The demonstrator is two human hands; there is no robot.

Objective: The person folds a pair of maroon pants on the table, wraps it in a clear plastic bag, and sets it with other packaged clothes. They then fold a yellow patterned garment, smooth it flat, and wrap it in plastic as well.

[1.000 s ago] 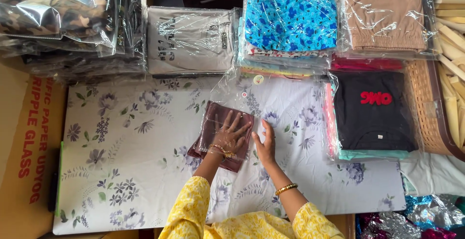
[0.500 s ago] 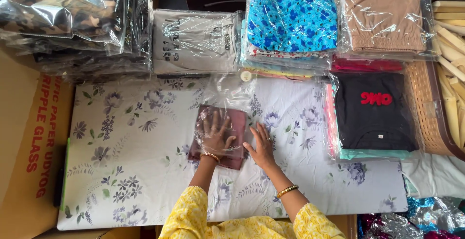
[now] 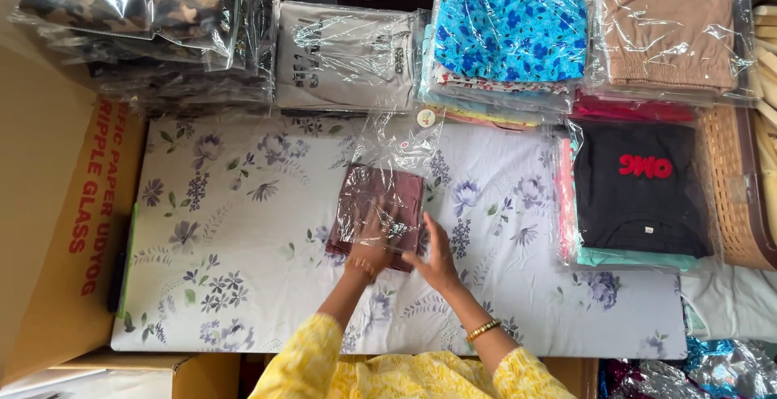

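A folded maroon garment [image 3: 379, 214] lies near the middle of the counter [image 3: 243, 286], on its flowered sheet, half inside a clear plastic bag [image 3: 396, 156] whose open mouth points back at me. My left hand [image 3: 374, 241] is inside the bag, fingers spread flat on the cloth, gripping nothing; my right hand [image 3: 435, 255] rests just beside it at the bag's near edge, open too, fingertips touching the film. Beyond the bag's far end, stacks of already bagged clothing line the back of the counter: a camouflage pile [image 3: 146, 19] at left, a grey pack [image 3: 344, 55], a blue flowered pack [image 3: 510, 31] and a tan pack [image 3: 672, 31]. To my right sits a black shirt with red lettering [image 3: 639, 188] in its own bag, atop a light green piece, next to a woven basket [image 3: 732, 188]. A cardboard box [image 3: 57, 229] stands along the left edge. The risk, as I judge it, lies in the thin film: it could bunch or tear at the mouth if the fold catches, and the neat fold could slide askew inside, since neither hand pins the bag firmly to the sheet.
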